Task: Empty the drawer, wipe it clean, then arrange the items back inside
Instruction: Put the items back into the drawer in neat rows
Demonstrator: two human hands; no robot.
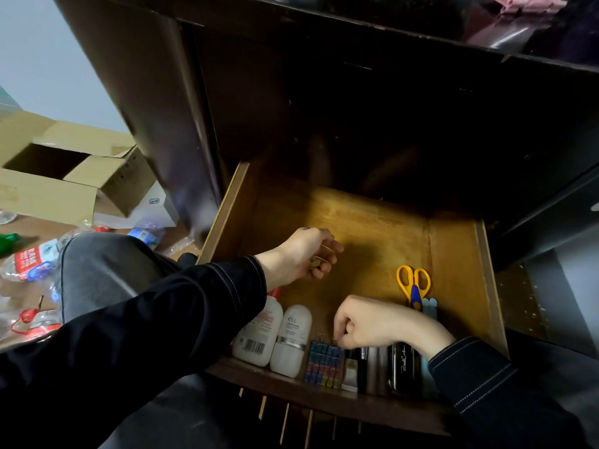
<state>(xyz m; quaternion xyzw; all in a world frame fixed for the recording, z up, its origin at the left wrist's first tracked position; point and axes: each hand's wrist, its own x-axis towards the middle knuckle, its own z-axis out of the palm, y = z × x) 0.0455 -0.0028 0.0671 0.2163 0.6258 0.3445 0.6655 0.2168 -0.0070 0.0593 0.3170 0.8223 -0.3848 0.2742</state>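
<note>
The wooden drawer (363,222) stands pulled out below me. Along its front edge lie two white bottles (275,338), a row of coloured binder clips (324,364), a few dark tubes (372,367) and a black case (403,367). Yellow-handled scissors (413,285) lie at the right. My left hand (301,254) hovers over the drawer's left half, its fingers curled round a small yellowish thing, perhaps a rubber band or clip. My right hand (372,322) pinches the wire handle of a binder clip at the right end of the row.
An open cardboard box (74,170) stands on the floor at the left, with several plastic bottles (32,260) scattered before it. My knee (107,273) is beside the drawer's left wall. A dark cabinet (356,108) rises behind the drawer.
</note>
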